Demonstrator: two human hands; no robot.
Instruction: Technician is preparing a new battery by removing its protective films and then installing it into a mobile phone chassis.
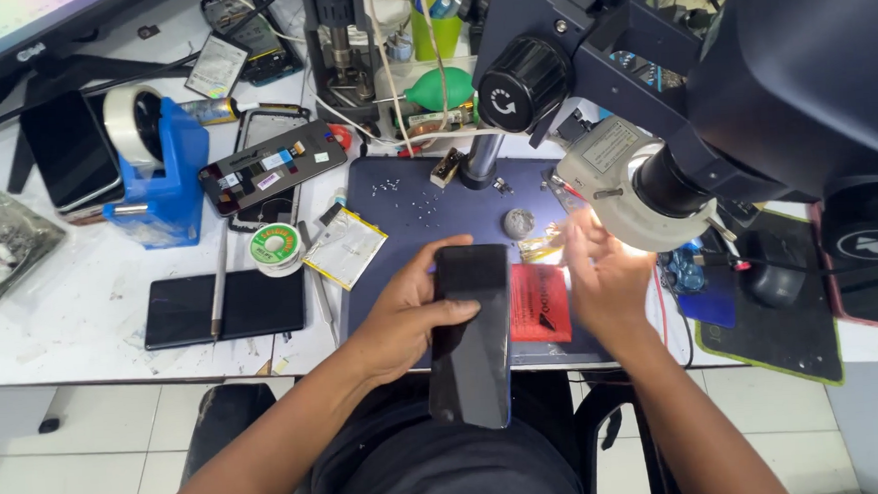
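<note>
My left hand (407, 314) grips a black smartphone (471, 336) by its upper left edge, dark screen up, its lower end hanging over the front edge of the bench above my lap. My right hand (606, 273) hovers under the lit ring light of the microscope (636, 182), fingers spread, holding nothing that I can see. A red square pad (540, 304) lies between the two hands on the dark blue work mat (407, 204). A grey disc (519, 223) and a gold foil scrap (542, 247) lie just left of my right hand.
A blue tape dispenser (159, 161) stands at the left, beside several opened phones and a dark phone (224, 306) lying flat. A solder wick spool (276, 249) and a flat battery (346, 248) lie by the mat's edge. A mouse (771, 280) rests on a black pad at the right.
</note>
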